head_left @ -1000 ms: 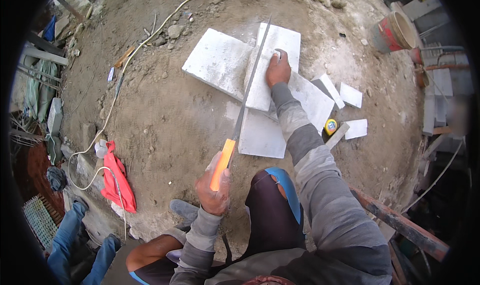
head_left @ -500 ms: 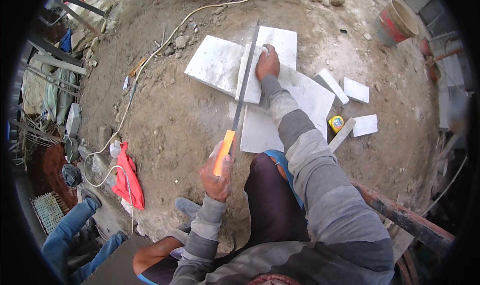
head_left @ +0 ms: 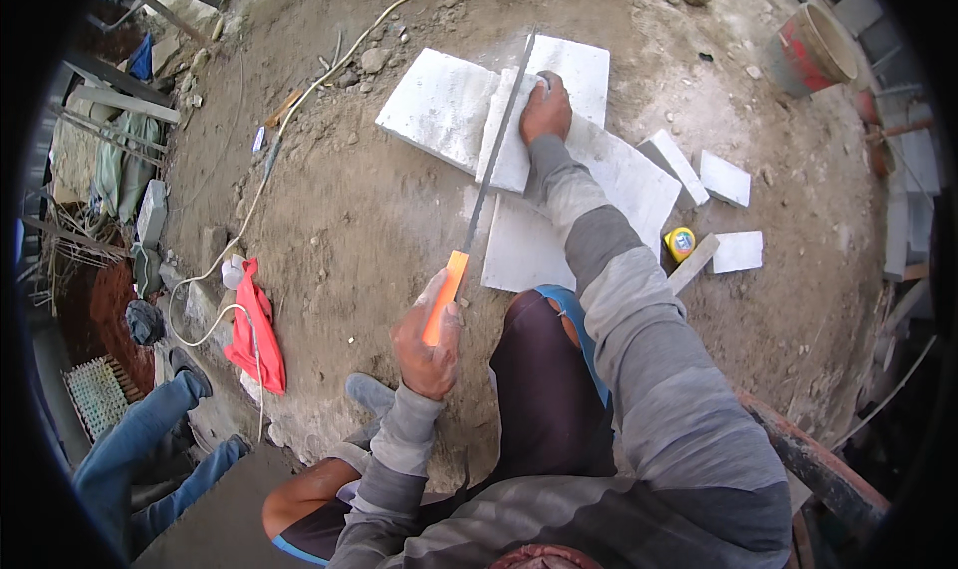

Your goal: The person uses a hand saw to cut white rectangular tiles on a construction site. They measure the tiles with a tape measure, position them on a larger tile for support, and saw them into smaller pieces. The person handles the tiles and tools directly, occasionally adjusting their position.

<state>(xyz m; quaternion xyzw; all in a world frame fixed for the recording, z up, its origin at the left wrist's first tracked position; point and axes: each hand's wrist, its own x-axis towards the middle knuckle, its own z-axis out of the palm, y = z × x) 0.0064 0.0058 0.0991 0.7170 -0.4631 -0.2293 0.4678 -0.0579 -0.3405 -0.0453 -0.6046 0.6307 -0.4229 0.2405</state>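
Note:
My left hand is closed around the orange handle of a handsaw. The saw's long dark blade runs away from me, along the top of a narrow white block. My right hand grips this block just right of the blade, its fingers curled over the far end. The narrow block rests on other white slabs: a wide slab reaches left, one lies behind, and another extends right under my forearm. A nearer slab lies by my knee. The blade hides any cut beneath it.
Right of the slabs are a yellow tape measure, a wooden strip and small white offcuts. A pale cable crosses the dirt on the left, over a red cloth. A bucket stands far right; another person's legs show lower left.
The saw has slid slightly back toward me along the block. My right hand keeps its hold there. The whole view has shifted a little.

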